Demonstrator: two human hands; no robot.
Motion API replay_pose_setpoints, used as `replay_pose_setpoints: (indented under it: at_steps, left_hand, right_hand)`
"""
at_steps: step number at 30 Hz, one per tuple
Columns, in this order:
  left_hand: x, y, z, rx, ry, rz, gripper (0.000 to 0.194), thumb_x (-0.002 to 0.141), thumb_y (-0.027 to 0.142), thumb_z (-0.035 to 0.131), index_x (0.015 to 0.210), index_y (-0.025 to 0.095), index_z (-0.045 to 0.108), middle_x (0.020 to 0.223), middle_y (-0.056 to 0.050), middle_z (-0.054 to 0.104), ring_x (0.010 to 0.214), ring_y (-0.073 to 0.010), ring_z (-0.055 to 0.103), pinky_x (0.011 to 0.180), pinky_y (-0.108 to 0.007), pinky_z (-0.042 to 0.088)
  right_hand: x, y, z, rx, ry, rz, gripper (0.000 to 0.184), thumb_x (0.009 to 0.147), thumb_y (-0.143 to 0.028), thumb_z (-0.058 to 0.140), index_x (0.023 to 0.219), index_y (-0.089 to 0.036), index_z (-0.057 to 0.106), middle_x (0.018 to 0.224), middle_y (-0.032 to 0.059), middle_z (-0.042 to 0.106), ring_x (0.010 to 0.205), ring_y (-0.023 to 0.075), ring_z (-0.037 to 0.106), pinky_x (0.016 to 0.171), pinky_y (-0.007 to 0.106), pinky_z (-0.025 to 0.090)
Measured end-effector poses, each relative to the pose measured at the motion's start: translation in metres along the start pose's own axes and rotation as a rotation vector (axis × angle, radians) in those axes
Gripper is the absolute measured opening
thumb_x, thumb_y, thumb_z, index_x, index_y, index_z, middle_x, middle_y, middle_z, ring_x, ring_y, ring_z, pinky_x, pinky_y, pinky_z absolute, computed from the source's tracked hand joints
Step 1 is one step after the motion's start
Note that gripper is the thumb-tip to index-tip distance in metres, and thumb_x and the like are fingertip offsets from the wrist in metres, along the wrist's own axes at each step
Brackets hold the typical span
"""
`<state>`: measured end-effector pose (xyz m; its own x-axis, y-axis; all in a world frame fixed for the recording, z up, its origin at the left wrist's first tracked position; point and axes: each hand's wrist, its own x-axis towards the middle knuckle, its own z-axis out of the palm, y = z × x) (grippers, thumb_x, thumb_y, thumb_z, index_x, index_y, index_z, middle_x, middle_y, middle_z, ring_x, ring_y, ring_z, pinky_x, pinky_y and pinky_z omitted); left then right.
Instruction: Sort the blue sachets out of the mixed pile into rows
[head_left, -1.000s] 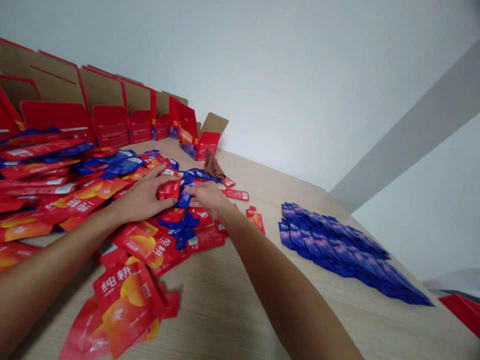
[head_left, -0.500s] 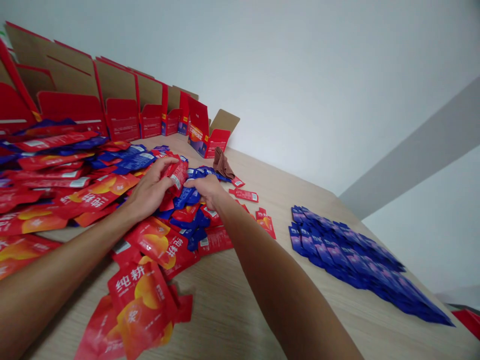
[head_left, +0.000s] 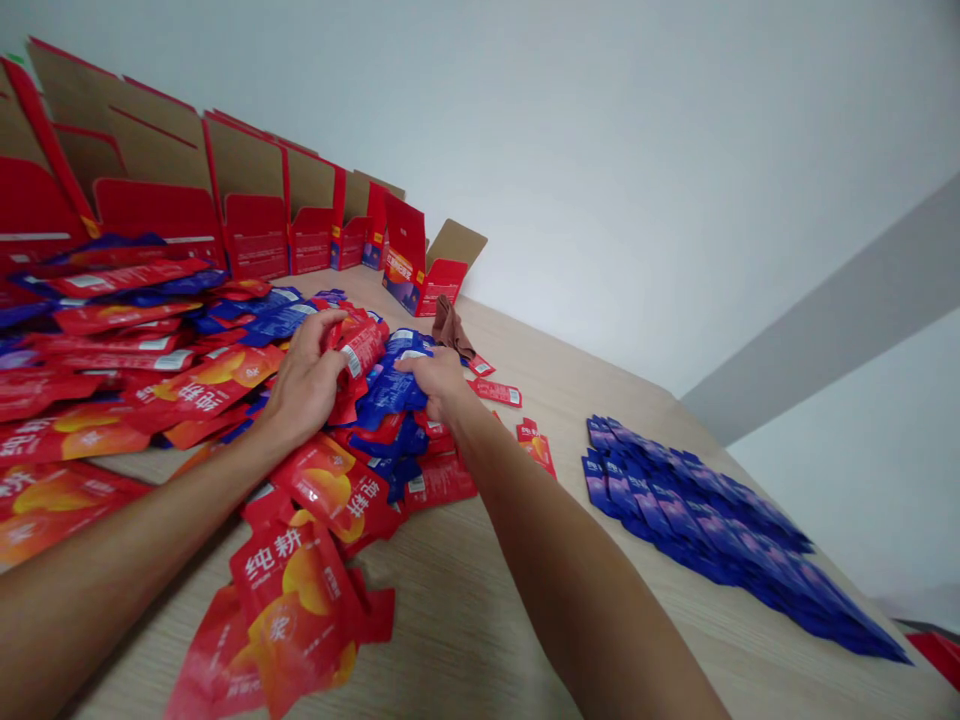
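A heap of red and blue sachets (head_left: 150, 370) covers the left part of the wooden table (head_left: 465, 620). My left hand (head_left: 304, 380) is closed on small red sachets (head_left: 358, 352) lifted a little off the heap. My right hand (head_left: 439, 378) is closed on blue sachets (head_left: 390, 385) just right of them. Both hands are close together above the middle of the heap. Larger red pouches (head_left: 289, 600) with white characters lie near my left forearm.
A row of open red cardboard boxes (head_left: 247, 215) stands along the far left edge. A neat band of blue sachets (head_left: 712, 520) lies at right. A brown cloth (head_left: 450, 325) and loose red sachets (head_left: 496, 392) sit beyond my right hand. A white wall rises behind.
Both hands have gone from lying on the heap to gripping sachets and lifting them slightly: red in the left, blue in the right. The view has shifted a little.
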<state>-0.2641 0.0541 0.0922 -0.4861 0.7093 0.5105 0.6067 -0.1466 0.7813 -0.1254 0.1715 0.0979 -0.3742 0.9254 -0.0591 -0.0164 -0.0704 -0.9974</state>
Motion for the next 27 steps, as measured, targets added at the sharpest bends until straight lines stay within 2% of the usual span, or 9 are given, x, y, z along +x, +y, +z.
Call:
replay_pose_setpoints:
  at_steps: [4, 7, 11, 13, 15, 18, 23, 25, 27]
  left_hand:
    - [-0.005, 0.003, 0.002, 0.191, -0.047, 0.057, 0.062, 0.091, 0.032, 0.048, 0.146, 0.006, 0.060, 0.160, -0.027, 0.057, 0.156, -0.0417, 0.049, 0.133, -0.061, 0.037]
    - [-0.011, 0.005, 0.007, 0.346, -0.129, 0.105, 0.056, 0.091, 0.034, 0.055, 0.139, 0.007, 0.068, 0.170, -0.031, 0.046, 0.165, -0.0505, 0.034, 0.130, -0.076, 0.032]
    - [-0.020, 0.018, 0.008, 0.488, -0.192, 0.174, 0.050, 0.098, 0.040, 0.061, 0.138, 0.011, 0.070, 0.175, -0.029, 0.040, 0.164, -0.0595, 0.029, 0.118, -0.093, 0.030]
    - [-0.025, 0.031, 0.006, 0.540, -0.170, 0.254, 0.050, 0.104, 0.041, 0.056, 0.141, 0.009, 0.068, 0.176, -0.027, 0.039, 0.166, -0.0572, 0.028, 0.120, -0.091, 0.029]
    - [-0.030, 0.046, 0.005, 0.564, -0.123, 0.362, 0.047, 0.108, 0.039, 0.052, 0.142, 0.009, 0.066, 0.174, -0.026, 0.043, 0.165, -0.0522, 0.033, 0.123, -0.085, 0.031]
    - [-0.045, 0.068, 0.009, 0.491, -0.096, 0.506, 0.040, 0.108, 0.033, 0.053, 0.137, 0.010, 0.067, 0.168, -0.026, 0.050, 0.159, -0.0472, 0.047, 0.122, -0.076, 0.040]
    - [-0.092, 0.093, 0.031, 0.230, -0.308, 0.770, 0.031, 0.109, 0.022, 0.050, 0.135, 0.016, 0.064, 0.160, -0.023, 0.057, 0.148, -0.0422, 0.057, 0.114, -0.068, 0.050]
    - [-0.115, 0.099, 0.040, 0.117, -0.414, 0.846, 0.034, 0.105, 0.016, 0.052, 0.137, 0.020, 0.063, 0.159, -0.018, 0.058, 0.145, -0.0373, 0.057, 0.116, -0.059, 0.051]
    - [-0.140, 0.103, 0.046, 0.028, -0.502, 0.900, 0.037, 0.102, 0.011, 0.052, 0.137, 0.021, 0.063, 0.157, -0.015, 0.060, 0.144, -0.0328, 0.057, 0.118, -0.051, 0.049]
  right_hand:
    - [-0.024, -0.015, -0.042, -0.031, 0.027, 0.002, 0.039, 0.066, -0.024, 0.096, 0.091, -0.019, 0.067, 0.070, -0.0017, 0.072, 0.066, 0.0223, 0.074, 0.069, 0.038, 0.065]
    - [-0.056, -0.023, -0.077, -0.070, 0.037, -0.068, 0.043, 0.067, -0.030, 0.096, 0.099, -0.020, 0.069, 0.078, 0.0000, 0.077, 0.071, 0.0235, 0.075, 0.074, 0.042, 0.067]
    - [-0.117, -0.020, -0.118, -0.180, 0.102, -0.234, 0.041, 0.070, -0.028, 0.092, 0.105, -0.022, 0.073, 0.095, 0.0008, 0.081, 0.090, 0.0246, 0.076, 0.089, 0.042, 0.065]
    - [-0.150, -0.007, -0.136, -0.327, 0.082, -0.412, 0.029, 0.080, -0.024, 0.086, 0.108, -0.024, 0.077, 0.105, 0.0022, 0.083, 0.099, 0.0239, 0.076, 0.100, 0.042, 0.062]
    - [-0.180, 0.012, -0.153, -0.536, -0.044, -0.677, 0.023, 0.095, -0.017, 0.073, 0.115, -0.027, 0.078, 0.114, 0.0038, 0.084, 0.110, 0.0232, 0.077, 0.111, 0.045, 0.057]
    - [-0.216, 0.042, -0.176, -0.770, -0.282, -0.930, 0.044, 0.097, -0.002, 0.056, 0.125, -0.029, 0.074, 0.126, 0.0028, 0.084, 0.135, 0.0222, 0.071, 0.130, 0.055, 0.040]
    - [-0.250, 0.057, -0.208, -1.008, -0.451, -0.755, 0.071, 0.076, 0.009, 0.050, 0.130, -0.028, 0.077, 0.160, 0.0044, 0.067, 0.169, 0.0309, 0.036, 0.135, 0.079, 0.000]
    - [-0.259, 0.053, -0.220, -1.100, -0.472, -0.679, 0.077, 0.077, 0.011, 0.048, 0.132, -0.032, 0.079, 0.174, 0.0033, 0.052, 0.174, 0.0346, 0.020, 0.130, 0.084, -0.004]
    - [-0.266, 0.050, -0.228, -1.136, -0.435, -0.642, 0.076, 0.082, 0.010, 0.046, 0.135, -0.033, 0.079, 0.180, 0.0044, 0.043, 0.174, 0.0344, 0.021, 0.132, 0.083, 0.007]
